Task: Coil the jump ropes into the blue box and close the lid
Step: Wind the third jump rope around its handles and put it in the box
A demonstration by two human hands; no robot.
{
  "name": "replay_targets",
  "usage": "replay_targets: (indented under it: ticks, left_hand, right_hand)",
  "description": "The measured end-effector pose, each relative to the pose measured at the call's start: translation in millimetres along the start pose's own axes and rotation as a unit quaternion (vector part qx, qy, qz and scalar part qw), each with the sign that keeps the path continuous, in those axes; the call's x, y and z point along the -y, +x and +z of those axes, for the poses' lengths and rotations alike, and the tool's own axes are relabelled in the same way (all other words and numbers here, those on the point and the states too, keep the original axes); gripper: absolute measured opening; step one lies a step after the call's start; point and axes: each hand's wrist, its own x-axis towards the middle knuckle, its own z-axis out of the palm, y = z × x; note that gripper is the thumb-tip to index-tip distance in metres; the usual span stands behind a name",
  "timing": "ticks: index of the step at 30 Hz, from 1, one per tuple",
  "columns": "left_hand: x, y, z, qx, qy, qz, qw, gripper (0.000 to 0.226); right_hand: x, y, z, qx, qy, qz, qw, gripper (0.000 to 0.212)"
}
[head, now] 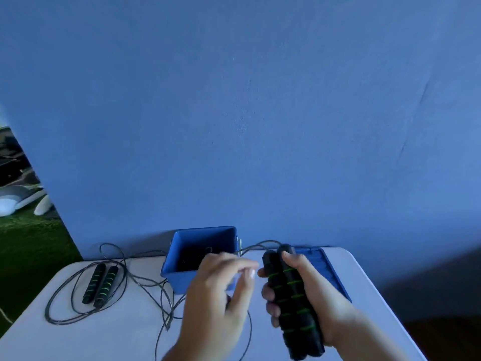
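The blue box (pixel 179 256) stands open at the back of the white table (pixel 117 334), with something dark inside. Its blue lid (pixel 322 267) lies flat to the right, behind my right hand. My right hand (pixel 317 295) is shut on two black handles with green stripes (pixel 294 303), held side by side and upright. Their thin cord (pixel 257 246) arcs back from the handle tops toward the box. My left hand (pixel 221 295) hovers blurred in front of the box, fingers apart, with cord passing beneath it. A second jump rope's handles (pixel 100 284) lie on the left with cord (pixel 62 306) looped around them.
A blue backdrop (pixel 260 113) rises right behind the table. Loose cord (pixel 161 295) tangles on the table between the box and the left handles. Green turf (pixel 28 246) and white objects (pixel 15 201) show past the table's left edge.
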Motion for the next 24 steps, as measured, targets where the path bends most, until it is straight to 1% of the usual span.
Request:
replay_targets:
  ticks: [2,4,6,7,8,9,11,12,13,15,17,18,20,21,23,24]
  left_hand:
    - [-4.2,33.4,-10.0,0.009,-0.019,-0.032,0.999,0.037]
    - [-11.5,66.1,-14.1,0.049,-0.034,-0.073,0.996,0.051]
    - [-13.8,96.1,-14.4,0.138,-0.047,-0.125,0.981,0.056]
    - [-15.6,108.7,-15.3,0.201,-0.058,-0.144,0.967,0.064]
    - [-15.4,119.0,-16.0,0.267,-0.070,-0.156,0.948,0.075]
    - [-15.3,126.7,-17.1,0.327,-0.076,-0.164,0.928,0.085]
    - [-16.2,136.9,-19.4,0.408,-0.065,-0.176,0.893,0.099]
    - [-17.6,139.8,-20.2,0.439,-0.062,-0.174,0.879,0.104]
    - [-20.1,140.9,-21.1,0.466,-0.067,-0.171,0.866,0.107]
    - [-24.0,140.9,-22.5,0.484,-0.099,-0.187,0.849,0.105]
    - [-26.3,141.3,-23.6,0.462,-0.157,-0.221,0.845,0.098]
    - [-25.0,141.6,-23.6,0.456,-0.187,-0.236,0.838,0.095]
    - [-20.5,140.8,-23.3,0.463,-0.233,-0.251,0.817,0.090]
    - [-17.5,139.8,-22.6,0.467,-0.255,-0.257,0.807,0.088]
    - [-15.9,134.8,-21.3,0.463,-0.304,-0.289,0.781,0.079]
    - [-15.8,131.6,-21.1,0.460,-0.316,-0.299,0.774,0.073]
  right_hand:
    - [15.1,-8.9,0.0,0.021,-0.088,0.003,0.996,0.056]
    - [31.7,-18.6,3.0,0.013,-0.200,-0.006,0.980,0.054]
    - [49.5,-27.9,10.1,-0.004,-0.321,-0.030,0.947,0.053]
    - [58.5,-32.3,15.5,-0.005,-0.391,-0.049,0.919,0.049]
    - [66.7,-36.0,21.4,-0.005,-0.465,-0.073,0.882,0.044]
    - [74.3,-39.4,27.2,-0.007,-0.541,-0.095,0.835,0.040]
    - [87.7,-46.4,37.5,-0.049,-0.688,-0.121,0.714,0.043]
    - [93.6,-49.9,42.2,-0.077,-0.742,-0.133,0.652,0.047]
    - [98.2,-52.3,45.8,-0.100,-0.782,-0.145,0.597,0.050]
    - [104.6,-53.1,49.9,-0.130,-0.841,-0.173,0.497,0.056]
    - [110.2,-48.1,49.8,-0.145,-0.877,-0.206,0.408,0.055]
    - [113.8,-44.5,48.7,-0.149,-0.887,-0.229,0.372,0.052]
    - [122.0,-39.9,46.7,-0.148,-0.897,-0.269,0.319,0.044]
    - [126.1,-37.2,44.9,-0.149,-0.900,-0.282,0.297,0.043]
    - [132.5,-30.9,40.3,-0.155,-0.906,-0.299,0.257,0.047]
    - [134.8,-28.3,37.6,-0.161,-0.905,-0.308,0.246,0.049]
